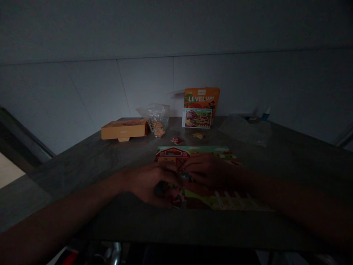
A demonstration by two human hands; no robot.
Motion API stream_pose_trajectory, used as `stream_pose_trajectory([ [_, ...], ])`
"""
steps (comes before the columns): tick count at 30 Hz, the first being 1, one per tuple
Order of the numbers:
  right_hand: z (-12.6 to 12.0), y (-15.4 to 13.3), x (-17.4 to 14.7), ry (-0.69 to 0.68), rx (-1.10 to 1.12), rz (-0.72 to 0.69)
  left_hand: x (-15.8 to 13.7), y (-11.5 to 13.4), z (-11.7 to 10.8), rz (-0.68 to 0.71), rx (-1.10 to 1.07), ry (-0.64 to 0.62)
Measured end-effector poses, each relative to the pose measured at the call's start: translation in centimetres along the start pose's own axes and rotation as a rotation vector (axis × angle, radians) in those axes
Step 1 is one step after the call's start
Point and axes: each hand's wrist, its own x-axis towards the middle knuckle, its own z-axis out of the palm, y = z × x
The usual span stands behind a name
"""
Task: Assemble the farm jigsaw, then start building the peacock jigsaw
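Note:
In dim light, a farm jigsaw puzzle [204, 202] with a red barn and a white fence lies on the grey table in front of me. My left hand [153, 182] rests on its left part, thumb and fingers apart around a pinkish area of the picture. My right hand [211, 171] lies over the middle, its fingers stretched toward the left hand and touching the puzzle. No loose piece can be made out in either hand. Part of the barn and the centre are hidden beneath the hands. Beyond the top edge lie a loose pink-and-red puzzle piece [177, 140] and a greenish one [198, 135].
An orange box [124, 131] stands at the back left beside a clear bag of pieces [157, 123]. A farm picture card [196, 118] leans on an orange "LEVEL UP!" box [202, 94]. Crumpled clear plastic [245, 130] and a small blue-and-white bottle [266, 115] are at right.

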Motion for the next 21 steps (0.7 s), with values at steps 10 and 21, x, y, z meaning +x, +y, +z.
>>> stream_pose_trajectory([
  [10,-0.1,0.0,0.1,0.016,0.002,-0.01,0.4,0.4,0.6,0.056,-0.051,0.053],
  [21,-0.1,-0.3,0.2,0.005,-0.017,0.005,0.6,0.5,1.3,0.055,-0.023,0.129],
])
